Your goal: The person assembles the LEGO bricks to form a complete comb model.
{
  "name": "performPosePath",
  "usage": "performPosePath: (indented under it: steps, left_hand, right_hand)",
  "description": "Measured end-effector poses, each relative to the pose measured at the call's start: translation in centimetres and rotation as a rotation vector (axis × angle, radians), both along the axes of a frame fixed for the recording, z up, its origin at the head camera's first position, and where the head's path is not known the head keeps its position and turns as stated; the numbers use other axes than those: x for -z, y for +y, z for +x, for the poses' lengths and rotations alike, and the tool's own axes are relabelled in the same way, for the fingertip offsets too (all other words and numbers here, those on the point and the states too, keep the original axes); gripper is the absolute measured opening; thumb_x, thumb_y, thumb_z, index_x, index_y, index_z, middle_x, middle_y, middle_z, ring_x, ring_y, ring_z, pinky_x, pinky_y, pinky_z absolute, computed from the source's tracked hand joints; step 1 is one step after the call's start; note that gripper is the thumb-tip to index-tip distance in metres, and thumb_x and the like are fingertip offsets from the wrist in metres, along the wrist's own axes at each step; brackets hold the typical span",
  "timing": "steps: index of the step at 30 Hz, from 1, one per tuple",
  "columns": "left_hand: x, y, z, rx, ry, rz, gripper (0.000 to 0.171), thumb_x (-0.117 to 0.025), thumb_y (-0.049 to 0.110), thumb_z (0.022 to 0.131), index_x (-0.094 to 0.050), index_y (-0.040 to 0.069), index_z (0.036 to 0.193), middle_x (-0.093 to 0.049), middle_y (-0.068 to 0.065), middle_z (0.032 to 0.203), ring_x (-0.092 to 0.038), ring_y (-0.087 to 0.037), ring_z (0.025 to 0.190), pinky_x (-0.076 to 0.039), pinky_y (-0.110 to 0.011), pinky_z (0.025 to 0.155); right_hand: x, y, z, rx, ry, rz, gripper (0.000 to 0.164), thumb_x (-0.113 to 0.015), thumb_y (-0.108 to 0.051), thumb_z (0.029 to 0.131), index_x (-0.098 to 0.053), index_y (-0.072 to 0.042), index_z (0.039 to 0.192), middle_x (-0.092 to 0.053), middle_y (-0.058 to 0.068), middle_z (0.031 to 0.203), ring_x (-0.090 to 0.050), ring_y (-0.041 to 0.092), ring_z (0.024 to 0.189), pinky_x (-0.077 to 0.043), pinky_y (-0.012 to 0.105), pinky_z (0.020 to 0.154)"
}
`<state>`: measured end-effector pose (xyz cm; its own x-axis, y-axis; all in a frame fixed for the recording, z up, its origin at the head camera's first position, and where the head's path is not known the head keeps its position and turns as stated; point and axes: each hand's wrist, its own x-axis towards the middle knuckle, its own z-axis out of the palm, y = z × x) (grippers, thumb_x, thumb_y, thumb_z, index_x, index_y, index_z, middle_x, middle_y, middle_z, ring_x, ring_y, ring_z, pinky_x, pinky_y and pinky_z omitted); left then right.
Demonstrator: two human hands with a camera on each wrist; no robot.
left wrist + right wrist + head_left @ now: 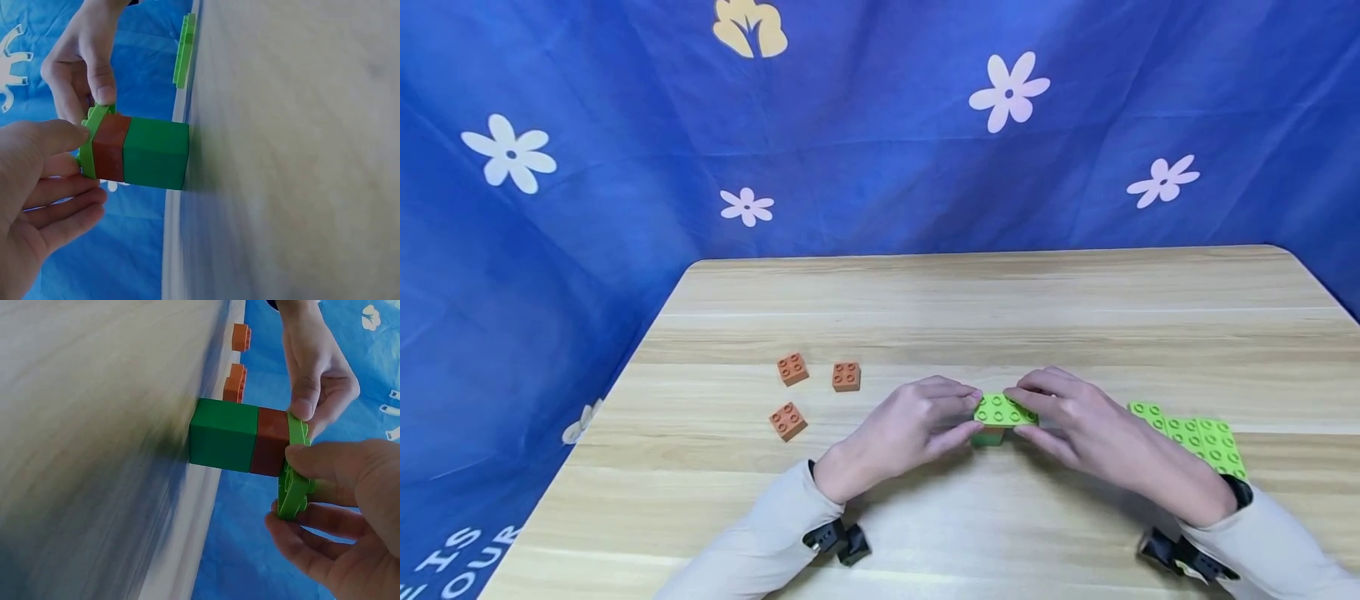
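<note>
A light green eight-stud building plate (997, 411) lies on top of a small stack on the table. Under it in the left wrist view are a reddish-brown brick (110, 148) and a dark green brick (156, 153), which stands on the tabletop. The plate juts out past the stack toward the right, its hollow underside showing in the right wrist view. My left hand (917, 417) pinches the plate's left end between thumb and fingers. At the overhanging right end, my right hand (1078, 421) grips the plate with thumb and fingers.
Three orange-brown four-stud bricks (846, 377) sit apart from each other on the wooden table (925, 308), left of the hands. Several light green plates (1217, 446) lie side by side at the right, partly behind my right forearm. A blue flowered cloth (880, 125) hangs behind the table.
</note>
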<state>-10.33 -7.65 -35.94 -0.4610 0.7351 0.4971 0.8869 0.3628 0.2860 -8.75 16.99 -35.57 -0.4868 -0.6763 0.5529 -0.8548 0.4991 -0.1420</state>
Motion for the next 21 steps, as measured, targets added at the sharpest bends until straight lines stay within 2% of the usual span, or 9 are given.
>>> performPosePath:
  steps: [7, 13, 21]
  left_hand:
    - [-0.1, 0.1, 0.2, -0.013, 0.008, -0.029, 0.021, -0.069, 0.018, 0.089, -0.072, 0.002, 0.103, -0.07, -0.013, 0.108, -0.066, -0.021, 0.102, -0.048, -0.021, 0.096]
    - [-0.1, 0.0, 0.3, -0.036, 0.001, -0.043, 0.022, -0.07, 0.018, 0.089, -0.071, 0.002, 0.104, -0.07, -0.012, 0.109, -0.066, -0.021, 0.103, -0.049, -0.022, 0.095]
    - [-0.5, -1.4, 0.5, -0.099, -0.025, -0.048, 0.031, -0.07, 0.02, 0.089, -0.067, 0.0, 0.112, -0.069, -0.012, 0.11, -0.065, -0.021, 0.103, -0.051, -0.026, 0.094]
  right_hand:
    - [0.4, -0.2, 0.9, 0.064, 0.04, 0.04, 0.057, -0.03, -0.039, 0.104, -0.066, 0.004, 0.115, -0.066, 0.012, 0.103, -0.063, 0.025, 0.096, -0.057, 0.04, 0.08]
    - [0.5, -0.5, 1.2, 0.105, 0.103, 0.077, 0.059, -0.027, -0.039, 0.105, -0.066, 0.004, 0.114, -0.067, 0.014, 0.105, -0.059, 0.032, 0.102, -0.049, 0.05, 0.091]
    - [0.3, -0.6, 1.2, 0.118, 0.084, 0.082, 0.06, -0.025, -0.041, 0.105, -0.065, 0.004, 0.117, -0.066, 0.013, 0.105, -0.059, 0.03, 0.102, -0.049, 0.048, 0.092]
